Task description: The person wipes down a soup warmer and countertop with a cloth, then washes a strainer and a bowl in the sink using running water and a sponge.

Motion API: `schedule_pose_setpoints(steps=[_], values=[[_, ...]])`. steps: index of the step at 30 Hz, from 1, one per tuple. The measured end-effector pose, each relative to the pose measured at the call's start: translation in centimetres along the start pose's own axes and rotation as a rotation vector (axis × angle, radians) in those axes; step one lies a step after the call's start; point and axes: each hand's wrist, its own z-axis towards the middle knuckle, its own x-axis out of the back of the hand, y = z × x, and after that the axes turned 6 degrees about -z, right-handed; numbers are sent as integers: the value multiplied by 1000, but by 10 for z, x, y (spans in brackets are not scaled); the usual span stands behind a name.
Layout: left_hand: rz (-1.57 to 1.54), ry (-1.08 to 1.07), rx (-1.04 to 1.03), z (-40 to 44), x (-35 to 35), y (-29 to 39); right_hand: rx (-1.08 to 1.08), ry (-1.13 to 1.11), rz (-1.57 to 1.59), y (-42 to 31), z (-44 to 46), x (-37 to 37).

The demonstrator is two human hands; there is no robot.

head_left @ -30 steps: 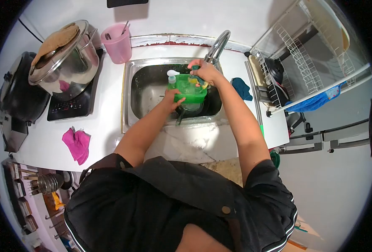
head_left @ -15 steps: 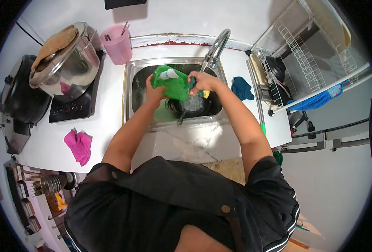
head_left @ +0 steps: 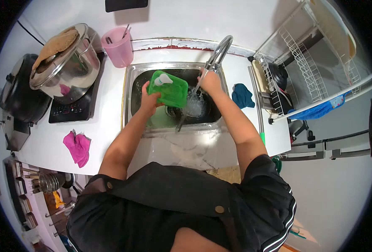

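My left hand (head_left: 149, 100) grips the left side of a green plastic tray (head_left: 175, 93), tilted above the sink (head_left: 127, 90). A white rounded piece (head_left: 164, 78) shows at the tray's upper part; I cannot tell what it is. My right hand (head_left: 210, 80) is at the back right of the basin, beside the faucet (head_left: 219, 54), its fingers mostly hidden by the spout. Water runs from the faucet and splashes onto a dark pan (head_left: 205, 113) lying in the basin, its handle (head_left: 180, 124) pointing toward me.
A pink cup (head_left: 119, 52) with utensils stands behind the sink's left corner. To the left are a steel pot (head_left: 79, 71) on an induction cooker (head_left: 70, 110) and a pink cloth (head_left: 77, 148). At right lie a dark blue cloth (head_left: 243, 95) and a white dish rack (head_left: 299, 52).
My right hand has moved from the tray's right edge to beside the faucet. The yellow-and-green sponge it held is out of sight. The tray has shifted slightly down.
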Motion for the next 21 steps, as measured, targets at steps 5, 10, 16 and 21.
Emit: schedule_pose_setpoints(steps=[5,10,16,21], values=[[-189,-25,175,5,-5,-13,-10,-127,-147,15,26,-19],[-312,9,316,-4,-31,-27,17,-310,-114,34,25,-72],[-299,-124,321,0,-20,-17,-177,-410,329,29,1,-60],[121,19,-133,-51,-46,28,-168,-24,453,33,-25,-40]])
